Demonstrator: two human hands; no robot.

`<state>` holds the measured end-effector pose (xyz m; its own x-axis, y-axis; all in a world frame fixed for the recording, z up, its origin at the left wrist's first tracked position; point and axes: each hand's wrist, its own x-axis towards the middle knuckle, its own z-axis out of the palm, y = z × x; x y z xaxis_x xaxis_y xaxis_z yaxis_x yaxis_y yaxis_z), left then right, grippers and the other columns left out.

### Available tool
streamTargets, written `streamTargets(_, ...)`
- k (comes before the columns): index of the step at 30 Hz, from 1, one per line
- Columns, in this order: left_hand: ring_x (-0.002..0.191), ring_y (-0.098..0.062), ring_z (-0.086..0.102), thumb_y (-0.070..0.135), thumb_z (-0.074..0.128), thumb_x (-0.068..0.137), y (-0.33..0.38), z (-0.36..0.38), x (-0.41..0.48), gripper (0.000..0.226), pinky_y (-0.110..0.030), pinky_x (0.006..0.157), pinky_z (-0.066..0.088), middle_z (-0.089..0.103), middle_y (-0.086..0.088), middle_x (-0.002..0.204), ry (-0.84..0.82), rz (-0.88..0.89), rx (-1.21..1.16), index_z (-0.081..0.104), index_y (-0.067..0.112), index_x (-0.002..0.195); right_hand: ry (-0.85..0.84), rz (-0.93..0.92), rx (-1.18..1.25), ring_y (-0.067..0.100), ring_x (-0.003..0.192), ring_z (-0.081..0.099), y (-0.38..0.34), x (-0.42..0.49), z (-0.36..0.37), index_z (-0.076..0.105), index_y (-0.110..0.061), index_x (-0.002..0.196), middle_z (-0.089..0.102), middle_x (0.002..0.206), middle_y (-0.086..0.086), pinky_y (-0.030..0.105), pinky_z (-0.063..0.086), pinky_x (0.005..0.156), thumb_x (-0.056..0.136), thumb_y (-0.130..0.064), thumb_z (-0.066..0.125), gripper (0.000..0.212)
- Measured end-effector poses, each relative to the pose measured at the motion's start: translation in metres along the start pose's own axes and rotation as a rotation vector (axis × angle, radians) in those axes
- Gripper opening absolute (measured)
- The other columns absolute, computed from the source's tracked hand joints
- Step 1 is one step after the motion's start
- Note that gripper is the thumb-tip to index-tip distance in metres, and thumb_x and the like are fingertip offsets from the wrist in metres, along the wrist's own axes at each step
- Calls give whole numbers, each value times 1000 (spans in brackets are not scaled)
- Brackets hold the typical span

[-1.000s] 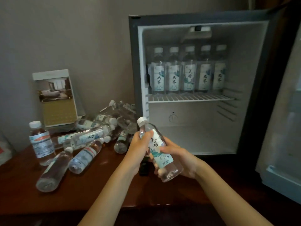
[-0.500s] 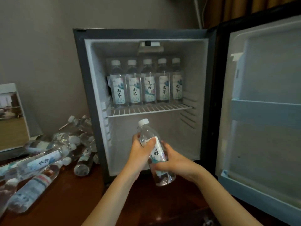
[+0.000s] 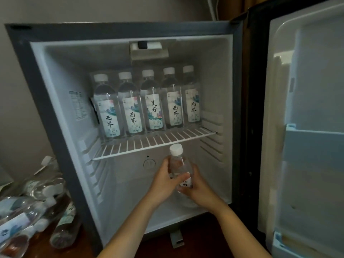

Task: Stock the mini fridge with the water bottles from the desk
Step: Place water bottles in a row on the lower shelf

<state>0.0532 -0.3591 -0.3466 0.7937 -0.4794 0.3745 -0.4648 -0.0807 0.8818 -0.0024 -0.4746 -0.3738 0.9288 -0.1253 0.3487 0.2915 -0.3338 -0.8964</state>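
Two-handed, gripping one water bottle [image 3: 177, 162] upright with the left hand [image 3: 163, 183] and the right hand [image 3: 199, 190], holding it inside the mini fridge [image 3: 61, 90], low down, just under the wire shelf [image 3: 149, 144].

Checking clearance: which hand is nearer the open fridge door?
Right. The right hand grips the bottle on the side facing the door; the left hand grips its far side.

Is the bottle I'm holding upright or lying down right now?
Upright. The bottle has its white cap on top, just below the wire shelf; the left hand and right hand grip its body.
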Motion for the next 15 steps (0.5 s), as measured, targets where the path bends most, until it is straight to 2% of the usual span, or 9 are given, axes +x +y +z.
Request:
streamTargets(2, 94, -1, 58, 7, 72, 78, -9, 6, 15, 42, -13, 76, 49, 61, 14, 100, 9, 1, 14, 49, 33, 100, 54, 18, 3, -3, 118, 43, 12, 11, -2, 18, -21, 143, 40, 133, -9, -4, 37, 82, 85, -3, 63, 75)
streamTargets(5, 93, -11, 59, 6, 72, 78, -21, 14, 38, 40, -12, 73, 49, 62, 7, 101, 24, -3, 42, 49, 23, 106, 134, 32, 34, 11, 118, 49, 23, 25, -6, 25, -13, 140, 46, 130, 1, 5, 42, 85, 85, 0, 61, 67)
streamTargets(7, 96, -19, 61, 7, 71, 79, -28, 18, 49, 43, -21, 78, 51, 62, -3, 109, 12, -18, 82, 49, 13, 115, 206, 32, 27, 11, 115, 50, 28, 34, -8, 31, -11, 137, 48, 128, 2, 11, 41, 88, 85, 0, 60, 60)
streamTargets(9, 100, -26, 62, 8, 69, 81, -35, 21, 58, 46, -29, 77, 50, 61, -9, 117, -10, -43, 135, 48, 7, 122, 266, 58, 5, 14, 111, 54, 32, 44, -9, 40, -14, 129, 54, 119, 1, 13, 43, 84, 85, 0, 59, 50)
streamTargets(11, 104, -26, 61, 10, 66, 84, -43, 24, 65, 44, -31, 76, 49, 60, -11, 121, -15, -63, 187, 48, 6, 124, 338, 113, -92, 21, 108, 59, 38, 54, -10, 49, -15, 124, 61, 114, 5, 20, 45, 83, 86, -5, 60, 41)
streamTargets(15, 111, -24, 58, 19, 65, 86, -53, 30, 76, 42, -31, 88, 47, 61, -11, 122, 52, -68, 294, 51, 8, 124, 527, 314, -334, 26, 97, 64, 45, 67, -8, 65, -8, 110, 69, 106, 12, 28, 49, 81, 89, -18, 59, 23)
